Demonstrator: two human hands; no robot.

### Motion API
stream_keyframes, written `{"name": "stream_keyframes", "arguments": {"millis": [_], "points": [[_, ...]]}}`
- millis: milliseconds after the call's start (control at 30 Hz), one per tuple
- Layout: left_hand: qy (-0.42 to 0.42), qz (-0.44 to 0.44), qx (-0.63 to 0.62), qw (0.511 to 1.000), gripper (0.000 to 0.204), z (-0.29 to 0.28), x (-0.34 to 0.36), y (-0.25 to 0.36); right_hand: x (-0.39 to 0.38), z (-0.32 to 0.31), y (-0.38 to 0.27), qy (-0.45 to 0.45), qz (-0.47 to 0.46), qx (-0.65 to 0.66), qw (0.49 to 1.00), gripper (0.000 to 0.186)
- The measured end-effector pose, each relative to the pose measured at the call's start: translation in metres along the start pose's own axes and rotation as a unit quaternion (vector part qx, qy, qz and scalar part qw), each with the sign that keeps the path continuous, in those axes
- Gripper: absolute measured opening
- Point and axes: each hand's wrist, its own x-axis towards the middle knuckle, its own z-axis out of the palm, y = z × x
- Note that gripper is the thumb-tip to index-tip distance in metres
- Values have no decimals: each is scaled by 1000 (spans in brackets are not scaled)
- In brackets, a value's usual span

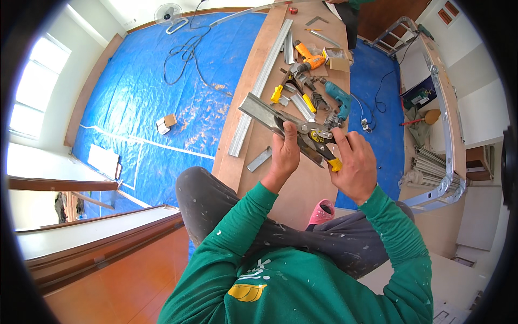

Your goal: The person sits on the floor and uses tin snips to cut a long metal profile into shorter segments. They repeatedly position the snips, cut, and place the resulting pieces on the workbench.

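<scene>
My left hand (284,157) is closed around a short grey metal channel (260,112), thumb up, holding it slanted above the board. In my right hand (357,164) are tin snips (318,135) with yellow grips, the fingers wrapped round the handles. The snips' head lies against the channel, between my hands; whether the blades bite into the metal I cannot make out. Below my left hand, a small metal offcut (260,159) rests on the wooden board (297,189). Beyond my hands lie a teal power drill (338,97) and a yellow-handled tool (278,93).
An orange drill (310,56), a long metal channel (261,86) and an open small box (339,62) lie farther along the board. Blue sheeting (216,65) covers the floor, with a cable and a fan (168,13). A ladder (445,135) stands right. Another person's sleeve shows at the top.
</scene>
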Motion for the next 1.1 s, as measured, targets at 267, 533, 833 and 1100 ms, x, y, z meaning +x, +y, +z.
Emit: {"name": "stream_keyframes", "arguments": {"millis": [267, 533, 833, 1100], "points": [[35, 14, 57, 998, 56, 2, 3, 3, -2, 6, 1, 26, -2, -4, 1000, 91], [30, 71, 121, 990, 64, -4, 6, 5, 0, -12, -1, 16, 12, -14, 1000, 88], [-26, 87, 92, 992, 64, 5, 5, 17, 0, -20, 11, 31, -20, -56, 998, 95], [-123, -1, -63, 990, 75, 0, 8, 16, 1, -21, 18, 32, -26, -79, 996, 95]]}}
